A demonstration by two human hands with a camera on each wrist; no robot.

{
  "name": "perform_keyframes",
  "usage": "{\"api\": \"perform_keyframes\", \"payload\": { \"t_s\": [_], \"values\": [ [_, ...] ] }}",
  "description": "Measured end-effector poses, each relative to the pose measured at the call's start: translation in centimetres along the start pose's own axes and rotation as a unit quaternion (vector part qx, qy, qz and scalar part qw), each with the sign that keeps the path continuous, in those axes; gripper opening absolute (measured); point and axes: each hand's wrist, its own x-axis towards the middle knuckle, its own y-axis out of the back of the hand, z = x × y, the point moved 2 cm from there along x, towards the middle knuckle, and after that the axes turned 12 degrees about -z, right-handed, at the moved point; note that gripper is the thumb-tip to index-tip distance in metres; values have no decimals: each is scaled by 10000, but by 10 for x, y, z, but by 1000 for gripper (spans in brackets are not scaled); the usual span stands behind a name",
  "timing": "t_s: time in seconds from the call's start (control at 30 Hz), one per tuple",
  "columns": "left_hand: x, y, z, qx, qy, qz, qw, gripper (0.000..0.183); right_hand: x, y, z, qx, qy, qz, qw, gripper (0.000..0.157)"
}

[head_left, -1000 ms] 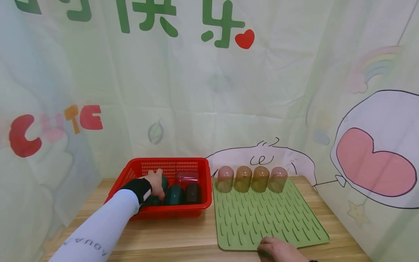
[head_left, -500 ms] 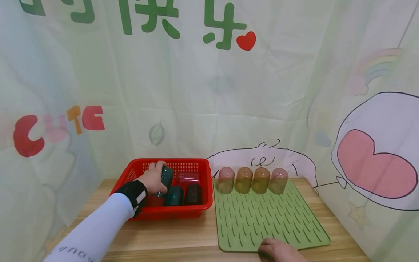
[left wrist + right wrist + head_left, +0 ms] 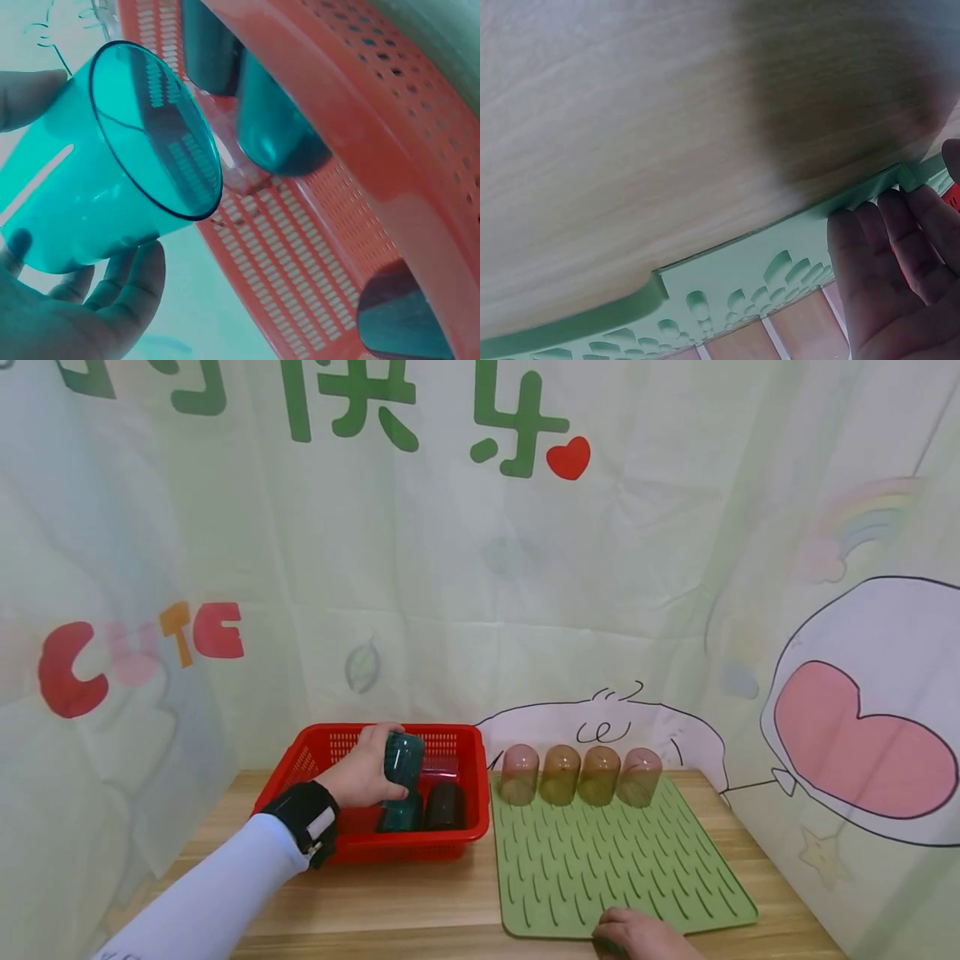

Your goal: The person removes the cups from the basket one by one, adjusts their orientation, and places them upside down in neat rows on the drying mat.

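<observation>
Overall, a pale printed cloth backdrop (image 3: 615, 560) hangs behind the light wood-grain desk (image 3: 390, 902). On the right lies a flat green ridged mat (image 3: 622, 868); left of it sits a red perforated plastic basket (image 3: 405, 849). The left hand (image 3: 367, 774) is over the basket, fingers and thumb bent around opposite sides of a translucent teal tumbler (image 3: 406, 760), held tilted. The right hand (image 3: 641, 935) touches the mat's near edge, fingers loosely extended, gripping nothing. In the basket lie a second teal tumbler (image 3: 402, 816) and, right of it, a dark tumbler (image 3: 446, 806). Four domed see-through pink and amber cups (image 3: 561, 777) line the mat's far edge.
</observation>
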Motion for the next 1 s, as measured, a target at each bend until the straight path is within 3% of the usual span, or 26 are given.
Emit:
{"api": "perform_keyframes", "payload": {
  "t_s": [0.1,0.3,0.4,0.5,0.63,0.77,0.87,1.0],
  "values": [
    [-4,-1,8,-21,-169,5,9999,104,1,-5,7,58,34,-54,10000,38],
    [-10,-10,24,-158,-353,46,9992,105,9,-51,64,48,75,-12,10000,42],
    [-13,-16,32,-264,-395,-4,9989,105,12,-59,76,16,60,-89,9999,41],
    [-17,-23,40,-312,-440,-29,9985,104,11,-51,67,178,82,-104,9998,38],
    [-22,-32,50,-353,-538,-65,9979,102,7,-23,30,494,21,-91,9987,28],
    [-24,-39,58,-410,-675,-104,9968,103,5,3,-2,761,-420,-225,9960,16],
    [-26,-44,62,-451,-757,-138,9960,104,7,13,-9,861,-711,-336,9932,18],
    [-27,-48,64,-475,-782,-195,9956,104,15,26,-11,890,-756,-186,9930,27]
  ]
}}
